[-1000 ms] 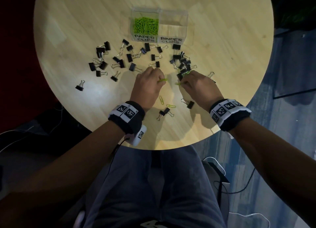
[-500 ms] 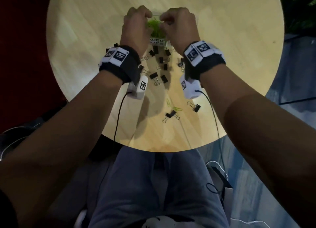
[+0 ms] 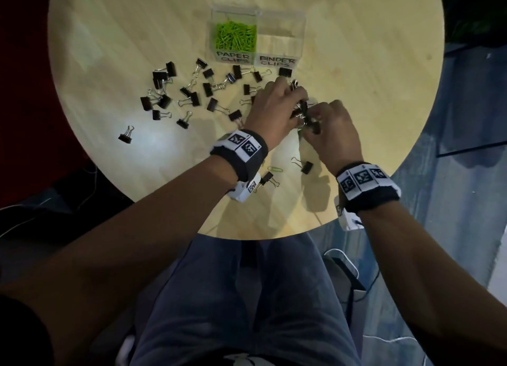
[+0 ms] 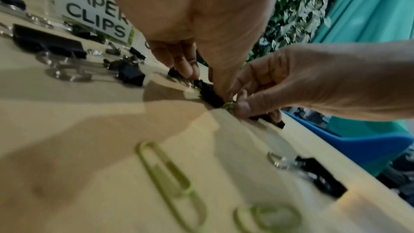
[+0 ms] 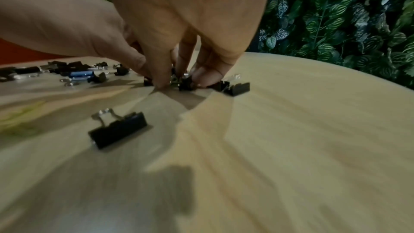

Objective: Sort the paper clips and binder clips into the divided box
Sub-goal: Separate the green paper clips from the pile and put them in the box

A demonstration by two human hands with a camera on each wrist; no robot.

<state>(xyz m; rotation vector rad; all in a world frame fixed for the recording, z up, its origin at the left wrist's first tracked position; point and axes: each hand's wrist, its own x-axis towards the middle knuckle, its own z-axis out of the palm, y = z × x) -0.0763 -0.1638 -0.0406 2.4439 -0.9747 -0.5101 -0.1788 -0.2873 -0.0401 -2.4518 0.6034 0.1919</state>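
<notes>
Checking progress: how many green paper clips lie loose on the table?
2 show: one paper clip and another beside it, nearest the person. Something green sits between left hand and right hand; more may hide.

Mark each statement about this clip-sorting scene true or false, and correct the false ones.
1. The compartment labelled PAPER CLIPS holds green paper clips. True.
2. The compartment labelled BINDER CLIPS is full of black clips. False: no clips show in it.
3. Both hands work at one cluster of binder clips on the table. True: the left hand and right hand meet there.
4. Every green paper clip is already in the box. False: at least one loose paper clip lies on the table near the left wrist.
5. Only three binder clips lie loose on the table. False: many are scattered left of the hands.
</notes>
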